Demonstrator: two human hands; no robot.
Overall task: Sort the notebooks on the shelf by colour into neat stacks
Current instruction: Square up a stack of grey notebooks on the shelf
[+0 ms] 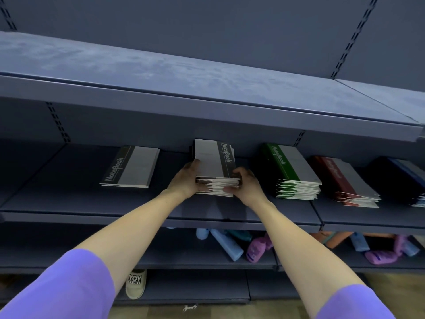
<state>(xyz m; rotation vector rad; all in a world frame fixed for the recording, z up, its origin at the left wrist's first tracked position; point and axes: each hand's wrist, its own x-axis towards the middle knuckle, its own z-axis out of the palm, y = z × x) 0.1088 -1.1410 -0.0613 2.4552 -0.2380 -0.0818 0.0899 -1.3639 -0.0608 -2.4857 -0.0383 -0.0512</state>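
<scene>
Black notebook stack point(215, 168) gripped on shelf point(161, 210).
Left hand point(186, 180) and right hand point(246, 185) clasped its two sides.

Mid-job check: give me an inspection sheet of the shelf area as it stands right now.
Surface: blue shelf holds every notebook stack; the shelf above shows nothing on it.
Job's things: black stack in both hands, edges uneven; small black pile to its left; green stack, red stack and blue stack to its right, edges slightly ragged.
Clutter: bottles lying jumbled on the shelf below.
Grips: left hand and right hand clasp the black stack's sides.
Cables: nothing seen.
Surroundings: slipper on the bottom shelf; wooden floor.
</scene>
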